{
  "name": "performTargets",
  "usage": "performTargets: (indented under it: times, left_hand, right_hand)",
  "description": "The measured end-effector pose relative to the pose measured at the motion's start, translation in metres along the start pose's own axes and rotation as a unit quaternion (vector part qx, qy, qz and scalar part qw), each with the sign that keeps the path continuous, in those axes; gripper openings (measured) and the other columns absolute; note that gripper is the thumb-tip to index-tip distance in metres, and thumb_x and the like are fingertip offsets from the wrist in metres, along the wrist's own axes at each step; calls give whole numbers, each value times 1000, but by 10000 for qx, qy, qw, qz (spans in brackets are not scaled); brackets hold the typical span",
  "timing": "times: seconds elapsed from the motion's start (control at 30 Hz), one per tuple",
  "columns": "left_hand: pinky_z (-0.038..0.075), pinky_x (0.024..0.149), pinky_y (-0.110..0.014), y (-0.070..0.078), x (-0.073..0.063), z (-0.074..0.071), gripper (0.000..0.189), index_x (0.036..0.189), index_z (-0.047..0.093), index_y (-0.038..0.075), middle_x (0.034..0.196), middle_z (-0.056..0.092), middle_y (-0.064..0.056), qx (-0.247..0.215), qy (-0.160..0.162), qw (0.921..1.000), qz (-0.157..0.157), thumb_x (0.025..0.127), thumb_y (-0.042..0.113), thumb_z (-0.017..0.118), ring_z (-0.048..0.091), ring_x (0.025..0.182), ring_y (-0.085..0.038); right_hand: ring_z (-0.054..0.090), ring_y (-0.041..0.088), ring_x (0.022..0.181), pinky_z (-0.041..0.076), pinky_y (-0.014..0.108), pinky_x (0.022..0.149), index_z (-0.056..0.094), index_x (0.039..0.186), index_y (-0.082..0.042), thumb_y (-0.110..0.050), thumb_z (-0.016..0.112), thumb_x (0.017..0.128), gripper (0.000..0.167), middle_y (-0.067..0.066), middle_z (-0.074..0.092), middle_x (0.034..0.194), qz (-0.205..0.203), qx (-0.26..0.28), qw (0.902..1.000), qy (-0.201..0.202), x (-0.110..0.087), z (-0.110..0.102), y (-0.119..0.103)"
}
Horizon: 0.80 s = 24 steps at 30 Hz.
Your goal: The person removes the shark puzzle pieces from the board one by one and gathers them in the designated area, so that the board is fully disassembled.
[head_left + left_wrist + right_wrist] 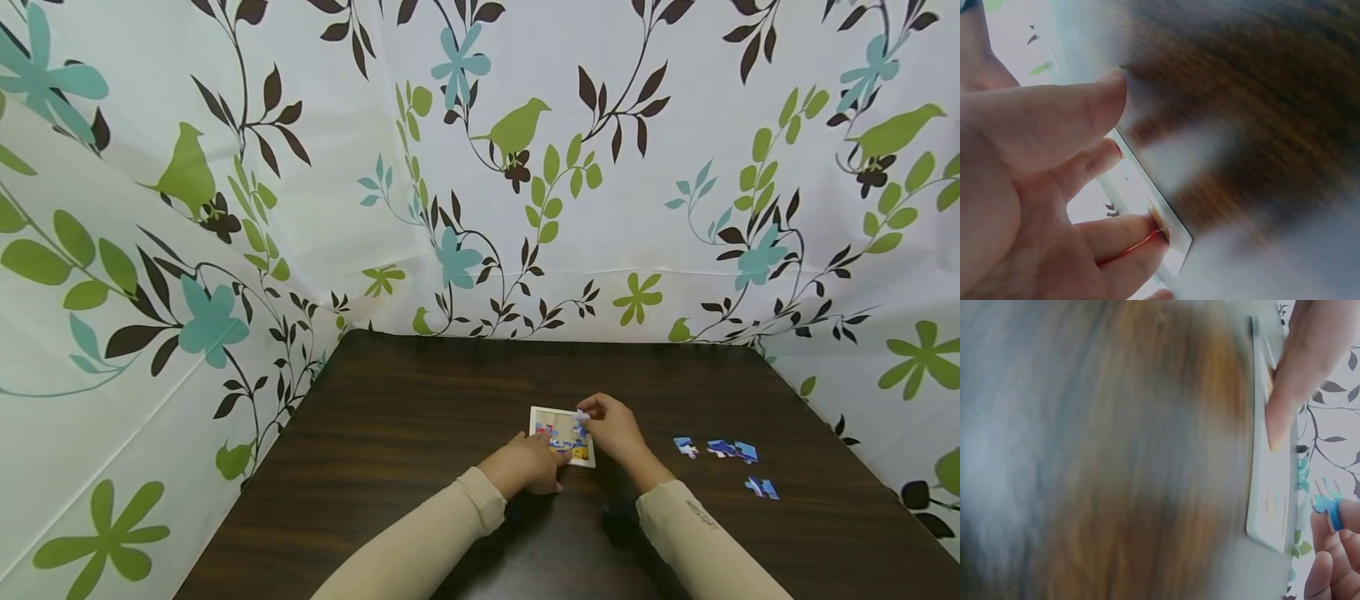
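A small jigsaw puzzle in a pale wooden tray (534, 419) lies on the table, partly filled with colourful pieces along its lower and right parts. My left hand (528, 462) rests on the tray's near left side. In the left wrist view its fingers (1124, 240) lie nearly straight over the tray's edge, with the thumb held apart. At the tray's upper right corner is my right hand (615, 431). Between thumb and fingertips it pinches a blue puzzle piece (1329, 509), raised above the tray in the right wrist view.
Several loose blue puzzle pieces (722, 448) lie on the dark wooden table (420, 417) to the right of my right hand. A white curtain (315, 167) printed with birds and leaves hangs behind and beside the table.
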State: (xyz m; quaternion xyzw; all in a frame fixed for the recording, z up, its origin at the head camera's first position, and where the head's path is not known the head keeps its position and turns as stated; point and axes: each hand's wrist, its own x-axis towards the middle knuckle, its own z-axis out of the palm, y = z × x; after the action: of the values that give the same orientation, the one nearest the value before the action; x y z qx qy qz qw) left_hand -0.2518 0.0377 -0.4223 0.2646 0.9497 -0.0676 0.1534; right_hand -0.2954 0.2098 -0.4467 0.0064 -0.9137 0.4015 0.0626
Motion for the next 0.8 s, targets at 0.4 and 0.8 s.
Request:
performTargets:
  times: [0.4,0.8]
  left_hand:
    - [30,120,-42,0,1,2,61,149,40,45,160,36,-3,-61,86,9999,-57,92,51,63,31,149,-16]
    - [27,121,-41,2,-2,0,62,150,40,45,161,34,-4,-160,32,9998,-97,93,49,63,30,149,-17]
  right_hand:
    - [62,28,92,50,35,70,68,108,-2,-5,65,89,19,14,67,98,102,-199,9995,205,-3,-23,16]
    - [62,30,95,50,38,72,68,108,-3,-6,65,89,20,17,68,103,67,-458,9986,256,-9,-38,33]
